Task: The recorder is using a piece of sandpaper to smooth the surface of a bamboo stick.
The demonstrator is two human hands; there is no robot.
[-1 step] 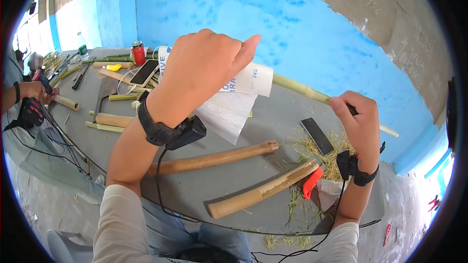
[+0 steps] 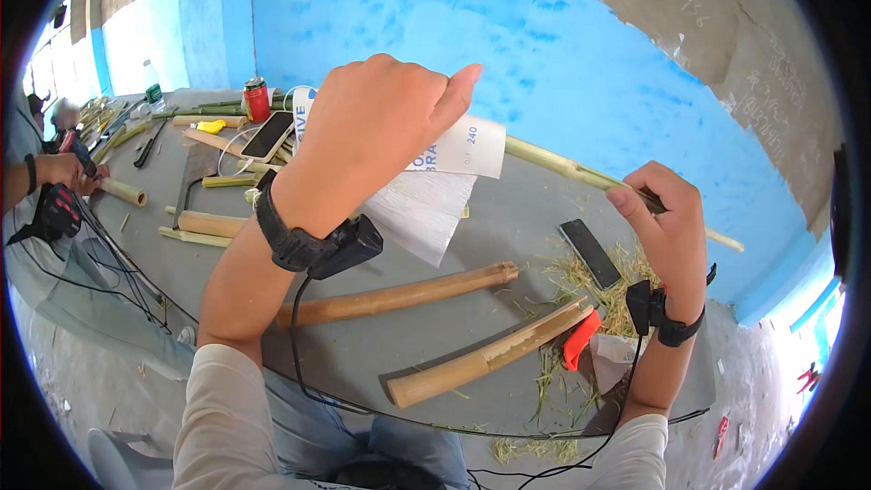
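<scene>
My left hand [image 2: 386, 127] is closed, thumb extended, on a sheet of sandpaper [image 2: 481, 147] with a pale printed back, folded around a slender bamboo stick [image 2: 555, 162]. A loose flap of the sheet hangs below the wrist; the left fingertips are hidden behind the hand. To the right, my right hand [image 2: 671, 227] grips the same stick, its thumb along the near side, and the pale tip sticks out beyond the fingers. The stick is held above the table, slanting down to the right.
Two split bamboo lengths, one brown [image 2: 399, 295] and one paler [image 2: 490, 354], lie on the grey table [image 2: 363, 354]. Near my right hand are a dark phone [image 2: 590, 254], shavings and an orange-red tool handle [image 2: 581, 340]. A co-worker's hand [image 2: 62, 171] holds bamboo at the left.
The stick and sandpaper have shifted very slightly. My right hand is a touch higher and further left; the table items have not moved.
</scene>
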